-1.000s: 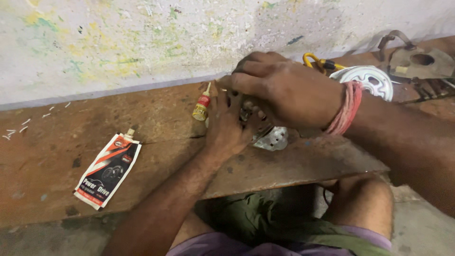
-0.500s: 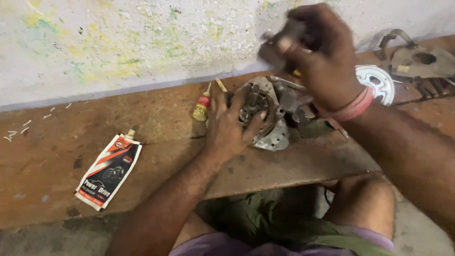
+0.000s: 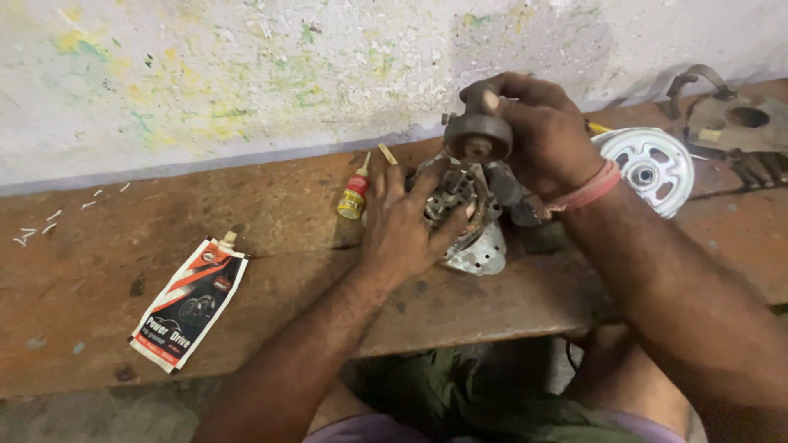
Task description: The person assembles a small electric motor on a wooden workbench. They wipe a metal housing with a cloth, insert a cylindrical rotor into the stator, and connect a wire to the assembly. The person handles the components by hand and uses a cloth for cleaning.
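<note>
My left hand (image 3: 409,223) presses on a grey metal motor housing (image 3: 468,221) that rests on the rusty brown bench (image 3: 246,271). Its fingers spread over the housing's top and left side. My right hand (image 3: 538,135) is raised just above the housing and grips a dark round metal part (image 3: 478,135), a hub-like disc with a hole in its middle. A pink band circles my right wrist. The lower right of the housing is hidden behind my right forearm.
A small yellow glue bottle with a red cap (image 3: 355,195) stands left of the housing. A white, red and black pouch (image 3: 189,302) lies at the left. A silver spoked wheel (image 3: 648,168) and a rusty bracket (image 3: 730,123) lie at the right, below a paint-flecked wall.
A second ago both hands covered the housing. My right hand then lifted away with the dark round part and now holds it just above the housing. My left hand stayed on the housing.
</note>
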